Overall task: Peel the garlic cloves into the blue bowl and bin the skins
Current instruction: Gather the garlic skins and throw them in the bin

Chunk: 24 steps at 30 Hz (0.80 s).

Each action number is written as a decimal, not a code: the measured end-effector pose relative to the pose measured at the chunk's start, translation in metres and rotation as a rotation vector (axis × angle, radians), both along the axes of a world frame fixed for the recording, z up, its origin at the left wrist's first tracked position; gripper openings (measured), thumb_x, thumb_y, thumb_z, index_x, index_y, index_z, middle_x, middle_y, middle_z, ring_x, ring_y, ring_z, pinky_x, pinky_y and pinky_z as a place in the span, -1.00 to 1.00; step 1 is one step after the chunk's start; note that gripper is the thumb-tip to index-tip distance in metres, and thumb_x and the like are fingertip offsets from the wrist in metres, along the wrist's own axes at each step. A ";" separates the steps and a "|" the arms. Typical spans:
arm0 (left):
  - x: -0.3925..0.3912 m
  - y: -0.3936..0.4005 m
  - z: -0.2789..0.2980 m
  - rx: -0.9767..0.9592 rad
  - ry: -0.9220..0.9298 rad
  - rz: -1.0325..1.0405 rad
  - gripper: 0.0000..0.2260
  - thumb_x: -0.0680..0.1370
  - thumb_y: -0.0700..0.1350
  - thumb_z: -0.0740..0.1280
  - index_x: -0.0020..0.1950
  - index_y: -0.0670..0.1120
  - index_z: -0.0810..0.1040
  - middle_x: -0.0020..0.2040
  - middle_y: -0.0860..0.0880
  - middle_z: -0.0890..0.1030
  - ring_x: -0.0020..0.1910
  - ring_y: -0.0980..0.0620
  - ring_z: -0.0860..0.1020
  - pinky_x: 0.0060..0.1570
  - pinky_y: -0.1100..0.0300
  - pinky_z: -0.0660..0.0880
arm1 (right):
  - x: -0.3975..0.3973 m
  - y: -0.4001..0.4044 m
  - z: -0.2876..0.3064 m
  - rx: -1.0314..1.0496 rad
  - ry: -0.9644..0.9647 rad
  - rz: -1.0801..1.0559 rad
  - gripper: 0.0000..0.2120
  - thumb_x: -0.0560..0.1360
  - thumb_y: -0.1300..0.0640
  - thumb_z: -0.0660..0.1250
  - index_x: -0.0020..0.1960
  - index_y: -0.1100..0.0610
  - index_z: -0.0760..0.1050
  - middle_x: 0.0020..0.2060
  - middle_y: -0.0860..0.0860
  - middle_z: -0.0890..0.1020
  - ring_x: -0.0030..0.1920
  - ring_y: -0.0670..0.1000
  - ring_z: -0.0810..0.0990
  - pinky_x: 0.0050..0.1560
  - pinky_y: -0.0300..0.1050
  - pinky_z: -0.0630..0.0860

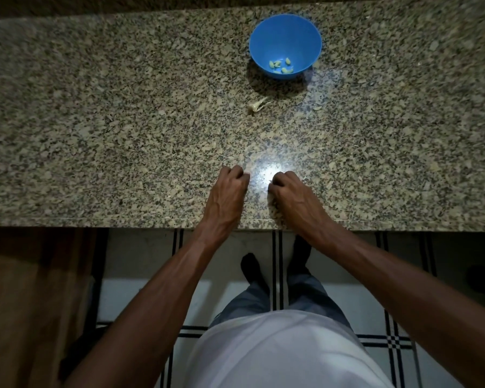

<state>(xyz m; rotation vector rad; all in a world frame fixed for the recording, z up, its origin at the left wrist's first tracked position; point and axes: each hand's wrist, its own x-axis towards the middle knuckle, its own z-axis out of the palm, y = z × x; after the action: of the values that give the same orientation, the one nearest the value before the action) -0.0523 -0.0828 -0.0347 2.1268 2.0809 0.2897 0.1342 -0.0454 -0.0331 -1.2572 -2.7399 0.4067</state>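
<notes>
The blue bowl (285,29) stands at the back of the granite counter (123,121) and holds several peeled garlic cloves (280,67). A dry garlic stem with skin (258,105) lies on the counter in front of the bowl. Near the front edge, my left hand (228,191) rests knuckles-up with its fingers curled under, and nothing shows in it. My right hand (290,194) lies beside it, fingers curled too. Pale garlic skins (275,211) show under its palm, with a thin scrap at its fingertips. What lies inside either fist is hidden.
A bright lamp glare sits on the counter between my hands. A small skin flake (317,108) lies right of the stem. Below the counter edge (151,224) are the tiled floor, my feet and a brown wooden cabinet at the left.
</notes>
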 end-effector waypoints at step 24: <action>0.003 0.008 0.010 0.012 -0.784 0.402 -0.84 0.59 -0.20 0.45 0.16 -0.14 0.72 0.07 -0.07 0.72 0.00 0.08 0.68 0.00 0.25 0.65 | 0.037 0.031 0.027 -0.715 0.747 -0.703 -0.93 0.56 0.27 0.48 0.02 0.17 0.72 -0.13 0.09 0.77 -0.16 -0.02 0.75 -0.15 -0.21 0.65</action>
<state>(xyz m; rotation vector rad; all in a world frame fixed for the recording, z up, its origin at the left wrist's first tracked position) -0.0497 -0.0748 -0.0248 1.2429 1.9456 0.9915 0.1711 -0.0144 -0.0062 -1.6270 -1.4388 1.4550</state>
